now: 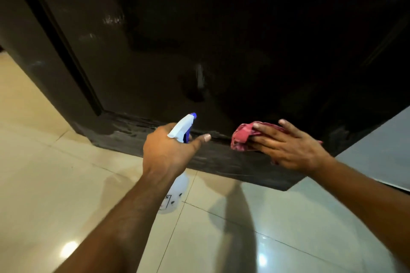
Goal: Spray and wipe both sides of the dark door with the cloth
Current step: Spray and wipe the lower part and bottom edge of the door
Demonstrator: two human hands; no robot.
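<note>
**Low at the door's foot: one bottle, one cloth, both hands busy**

From my seat I count one dark door [177, 40], one spray bottle [181, 128], one cloth [243, 137] and two hands in the head view.

The door fills the upper part of the picture, and pale wet streaks show on its glossy face. Its bottom edge meets a dark threshold strip [221, 162] smeared with whitish marks, set in a pale tiled floor [55, 162].

My left hand [168, 150] is wrapped around the neck of the spray bottle, thumb stretched out toward the door, with the white head and blue nozzle aimed at the door's lower edge. The translucent bottle body hangs below the wrist. I cannot tell how much liquid is inside.

My right hand [288, 148] lies flat, fingers spread and fairly straight, pressing the bunched red cloth against the door's foot where it meets the threshold. The cloth pokes out to the left of the fingertips.
</note>
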